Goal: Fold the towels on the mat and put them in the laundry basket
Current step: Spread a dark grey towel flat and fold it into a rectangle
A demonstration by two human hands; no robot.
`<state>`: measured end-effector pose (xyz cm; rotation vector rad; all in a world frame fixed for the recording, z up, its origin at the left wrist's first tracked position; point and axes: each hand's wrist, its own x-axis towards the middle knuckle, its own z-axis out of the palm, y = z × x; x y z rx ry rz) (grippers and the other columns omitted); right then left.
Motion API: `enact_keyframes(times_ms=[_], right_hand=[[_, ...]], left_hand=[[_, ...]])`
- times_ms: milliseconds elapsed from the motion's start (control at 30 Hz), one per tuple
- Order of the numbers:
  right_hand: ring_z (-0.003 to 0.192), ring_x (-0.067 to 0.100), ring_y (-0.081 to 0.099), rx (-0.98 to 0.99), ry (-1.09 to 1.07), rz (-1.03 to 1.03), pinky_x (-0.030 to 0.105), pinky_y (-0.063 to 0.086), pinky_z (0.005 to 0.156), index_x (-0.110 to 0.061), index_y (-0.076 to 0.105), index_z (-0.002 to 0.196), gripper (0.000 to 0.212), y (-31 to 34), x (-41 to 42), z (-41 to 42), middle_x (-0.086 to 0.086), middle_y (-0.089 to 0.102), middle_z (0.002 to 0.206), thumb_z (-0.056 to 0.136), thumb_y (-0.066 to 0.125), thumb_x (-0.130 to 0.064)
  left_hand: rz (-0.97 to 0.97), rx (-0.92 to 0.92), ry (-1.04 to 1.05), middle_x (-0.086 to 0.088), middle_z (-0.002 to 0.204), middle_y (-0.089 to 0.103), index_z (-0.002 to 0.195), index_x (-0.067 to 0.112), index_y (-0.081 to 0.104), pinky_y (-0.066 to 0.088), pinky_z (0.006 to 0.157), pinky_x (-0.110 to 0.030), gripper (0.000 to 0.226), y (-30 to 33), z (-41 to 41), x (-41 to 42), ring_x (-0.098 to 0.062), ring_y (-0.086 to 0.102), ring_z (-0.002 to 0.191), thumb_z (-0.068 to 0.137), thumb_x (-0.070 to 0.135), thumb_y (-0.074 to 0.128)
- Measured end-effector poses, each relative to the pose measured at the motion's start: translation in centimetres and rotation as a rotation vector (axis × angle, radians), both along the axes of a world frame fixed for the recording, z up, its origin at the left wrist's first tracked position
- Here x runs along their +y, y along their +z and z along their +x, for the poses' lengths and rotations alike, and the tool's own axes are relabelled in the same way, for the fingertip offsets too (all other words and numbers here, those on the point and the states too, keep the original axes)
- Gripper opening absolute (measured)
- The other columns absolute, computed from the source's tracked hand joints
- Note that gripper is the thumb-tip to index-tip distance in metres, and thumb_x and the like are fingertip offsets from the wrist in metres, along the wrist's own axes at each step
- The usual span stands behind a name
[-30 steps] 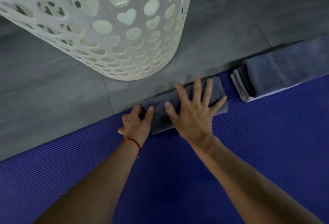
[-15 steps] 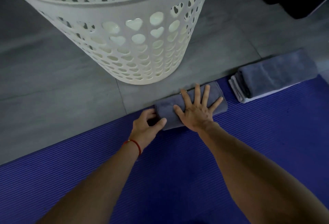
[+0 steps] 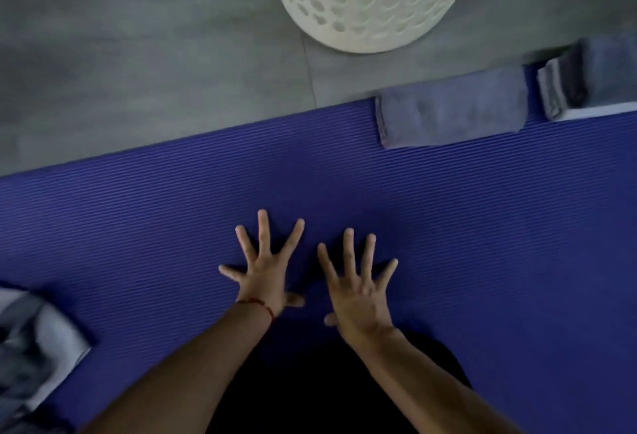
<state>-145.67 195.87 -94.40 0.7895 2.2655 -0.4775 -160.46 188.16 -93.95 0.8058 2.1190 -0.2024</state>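
Note:
A folded grey towel (image 3: 451, 113) lies at the far edge of the blue mat (image 3: 138, 213), up and to the right of my hands. Beside it, at the right border, a second stack of folded grey and white towels (image 3: 586, 85) sits partly cut off. The white laundry basket (image 3: 372, 2) with its cut-out holes stands on the floor just beyond the mat. My left hand (image 3: 263, 268) and my right hand (image 3: 358, 290) lie side by side over the bare mat, fingers spread wide, holding nothing.
A crumpled pile of grey and white towels (image 3: 31, 347) lies at the left edge on the mat. Grey tiled floor (image 3: 138, 54) stretches beyond the mat's far edge. My dark-clothed lap fills the bottom centre between my forearms.
Both hands have left the folded grey towel and drawn back toward me onto the bare mat, fingers now spread. The view has swung left, bringing the towel pile on the left into sight.

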Motion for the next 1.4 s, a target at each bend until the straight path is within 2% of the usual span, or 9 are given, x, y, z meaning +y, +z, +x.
enact_keyframes(times_ms=[133,333,600,900,1000,1100,1200,1300,1400], right_hand=[[0.143,0.054,-0.035,0.017,-0.030,0.006,0.086,0.002,0.106,-0.035,-0.021,0.159,0.132,-0.2,0.1,0.1,0.016,-0.046,0.156,0.077,0.081,-0.054],[0.143,0.052,-0.036,0.013,-0.043,-0.005,0.086,0.007,0.108,-0.038,-0.026,0.156,0.138,-0.3,0.3,0.1,0.014,-0.049,0.154,0.074,0.084,-0.054],[0.142,0.049,-0.039,0.013,-0.042,-0.010,0.087,0.003,0.107,-0.042,-0.025,0.156,0.140,-1.1,0.6,0.3,0.009,-0.050,0.154,0.071,0.086,-0.054],[0.147,0.043,-0.035,0.112,-0.088,0.012,0.086,-0.001,0.106,-0.050,-0.009,0.158,0.140,-2.1,0.6,1.0,0.003,-0.037,0.163,0.063,0.093,-0.050],[0.150,0.040,-0.030,0.129,-0.112,0.052,0.084,0.000,0.110,-0.051,-0.004,0.158,0.136,-2.0,0.4,1.3,0.000,-0.029,0.167,0.063,0.093,-0.050],[0.155,0.038,-0.018,0.137,-0.118,0.109,0.078,0.009,0.115,-0.045,0.001,0.161,0.117,-1.8,-1.3,1.8,0.000,-0.017,0.170,0.079,0.084,-0.048],[0.156,0.041,-0.008,0.101,-0.039,0.199,0.068,0.022,0.119,-0.034,-0.001,0.163,0.087,-1.8,-5.6,3.7,0.007,-0.013,0.171,0.102,0.060,-0.029],[0.155,0.044,0.003,0.000,0.102,0.272,0.057,0.035,0.117,-0.023,-0.004,0.164,0.084,-1.0,-9.5,6.2,0.014,-0.009,0.171,0.104,0.054,-0.018],[0.154,0.039,0.017,-0.087,0.259,0.262,0.062,0.029,0.118,-0.021,0.000,0.164,0.081,0.9,-11.9,7.3,0.016,0.000,0.171,0.104,0.054,-0.023]], left_hand=[[0.009,-0.018,0.000,0.007,0.143,-0.061,0.138,0.069,-0.030,0.010,0.094,-0.093,0.150,0.3,-0.2,-0.1,-0.042,-0.045,0.140,0.064,0.033,0.095],[0.033,-0.039,0.011,0.009,0.143,-0.061,0.136,0.072,-0.027,0.008,0.091,-0.095,0.153,0.3,-0.3,-0.2,-0.041,-0.046,0.139,0.058,0.032,0.098],[0.061,-0.033,-0.001,0.009,0.141,-0.062,0.137,0.073,-0.023,0.006,0.092,-0.094,0.152,-0.8,0.0,-0.5,-0.039,-0.047,0.139,0.056,0.034,0.099],[0.097,-0.004,-0.043,0.013,0.153,-0.049,0.140,0.075,-0.013,0.012,0.091,-0.094,0.144,-1.3,0.1,-1.1,-0.037,-0.040,0.145,0.054,0.044,0.098],[0.161,0.049,-0.061,0.014,0.160,-0.038,0.143,0.073,-0.005,0.013,0.093,-0.093,0.136,-1.7,0.1,-1.9,-0.035,-0.033,0.149,0.056,0.048,0.097],[0.265,0.123,-0.061,0.012,0.168,-0.020,0.150,0.066,0.007,0.008,0.104,-0.087,0.107,-2.6,0.8,-4.2,-0.030,-0.021,0.154,0.074,0.058,0.082],[0.319,0.242,-0.087,0.010,0.169,-0.018,0.155,0.058,0.002,0.004,0.114,-0.078,0.065,-4.3,4.4,-9.1,-0.025,-0.017,0.156,0.101,0.062,0.039],[0.305,0.259,-0.210,0.010,0.166,-0.027,0.155,0.053,-0.012,0.002,0.119,-0.070,0.060,-4.7,8.6,-14.7,-0.025,-0.022,0.154,0.106,0.056,0.023],[0.225,0.147,-0.363,0.013,0.164,-0.028,0.156,0.051,-0.012,0.012,0.123,-0.062,0.071,-3.2,9.2,-19.9,-0.022,-0.020,0.155,0.105,0.052,0.037]])
